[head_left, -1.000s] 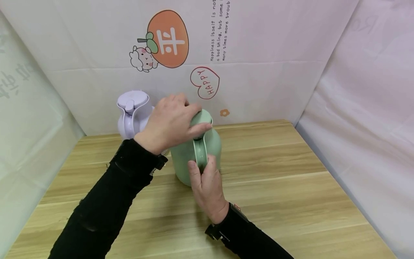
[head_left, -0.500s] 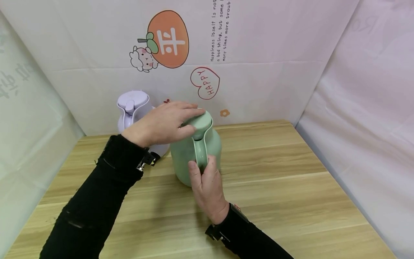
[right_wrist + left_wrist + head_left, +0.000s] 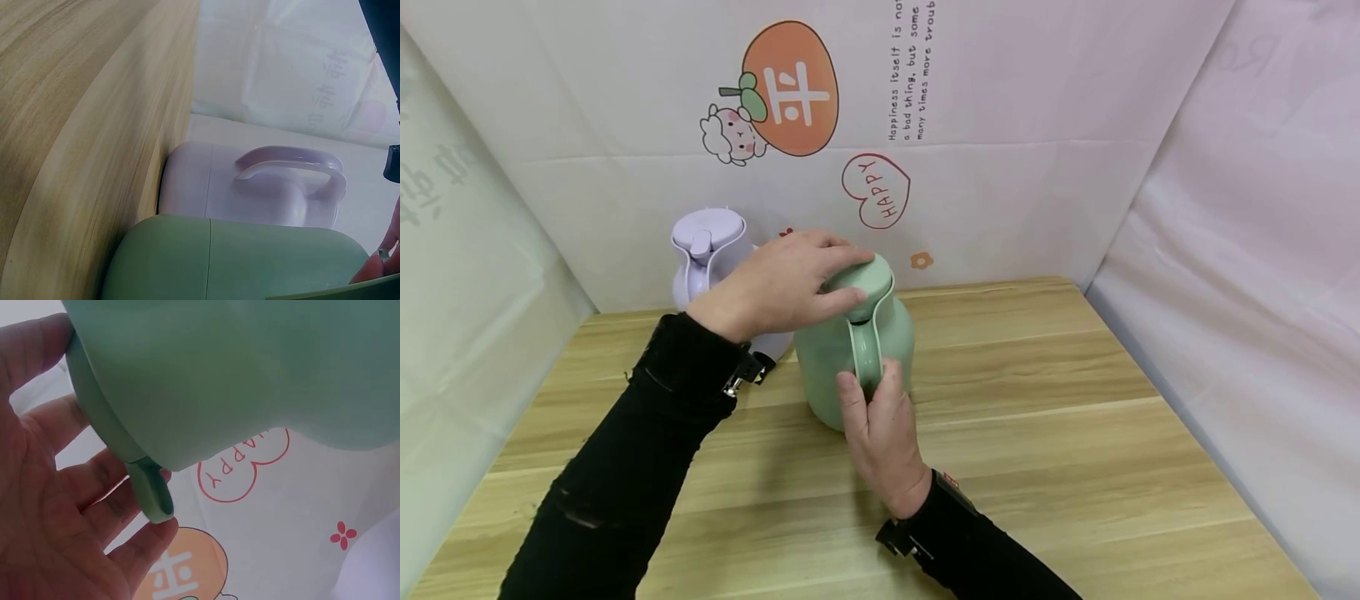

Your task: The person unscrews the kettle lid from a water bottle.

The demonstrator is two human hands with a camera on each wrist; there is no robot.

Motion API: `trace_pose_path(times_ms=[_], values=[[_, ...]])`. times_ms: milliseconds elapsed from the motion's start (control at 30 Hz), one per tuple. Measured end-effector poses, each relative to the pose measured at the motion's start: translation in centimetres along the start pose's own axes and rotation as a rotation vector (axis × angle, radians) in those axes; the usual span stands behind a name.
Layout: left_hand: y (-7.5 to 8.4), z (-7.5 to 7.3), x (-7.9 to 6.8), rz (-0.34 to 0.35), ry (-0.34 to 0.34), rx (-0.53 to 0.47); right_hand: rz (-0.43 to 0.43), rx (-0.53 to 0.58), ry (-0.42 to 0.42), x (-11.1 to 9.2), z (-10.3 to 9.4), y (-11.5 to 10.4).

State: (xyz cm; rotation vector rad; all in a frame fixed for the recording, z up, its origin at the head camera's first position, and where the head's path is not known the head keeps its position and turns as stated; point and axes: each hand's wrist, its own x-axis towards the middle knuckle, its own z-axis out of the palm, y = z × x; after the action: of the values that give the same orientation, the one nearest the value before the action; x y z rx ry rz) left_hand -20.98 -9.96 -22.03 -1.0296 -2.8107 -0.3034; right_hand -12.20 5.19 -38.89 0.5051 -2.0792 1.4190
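Note:
A green thermos jug (image 3: 820,367) stands upright on the wooden table, its handle (image 3: 866,354) facing me. My right hand (image 3: 887,442) grips that handle low down, thumb on the left side. Across the jug's round lid (image 3: 874,283) lies my left hand (image 3: 782,283), thumb on the near side and fingers over the far side. In the left wrist view the fingers curve around the lid (image 3: 100,406), one fingertip at a small green tab (image 3: 150,494) that sticks out from it. The right hand itself does not show in the right wrist view, where the green jug (image 3: 237,256) fills the bottom.
A lilac jug (image 3: 709,233) of similar shape stands behind my left wrist, close to the green one, partly hidden. White printed cloth (image 3: 1000,183) rises behind the table and at both sides. Bare wooden tabletop (image 3: 1037,400) extends to the right.
My left hand first drew back leftward from far across the lid, then shifted slightly right, its thumb now farther over the lid. The right hand and the jug stay put.

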Motion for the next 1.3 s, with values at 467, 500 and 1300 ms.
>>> trace_pose_path(times_ms=[467,500,1300], values=[[0.3,0.7,0.1,-0.062,0.05,0.007,-0.004,-0.002,-0.003,-0.1,0.1,0.0],[0.2,0.8,0.2,-0.062,0.054,0.012,-0.004,-0.001,-0.003,-0.1,0.1,0.1],[1.1,1.7,0.5,-0.091,0.17,0.089,0.01,-0.002,-0.005,0.0,0.1,0.1]])
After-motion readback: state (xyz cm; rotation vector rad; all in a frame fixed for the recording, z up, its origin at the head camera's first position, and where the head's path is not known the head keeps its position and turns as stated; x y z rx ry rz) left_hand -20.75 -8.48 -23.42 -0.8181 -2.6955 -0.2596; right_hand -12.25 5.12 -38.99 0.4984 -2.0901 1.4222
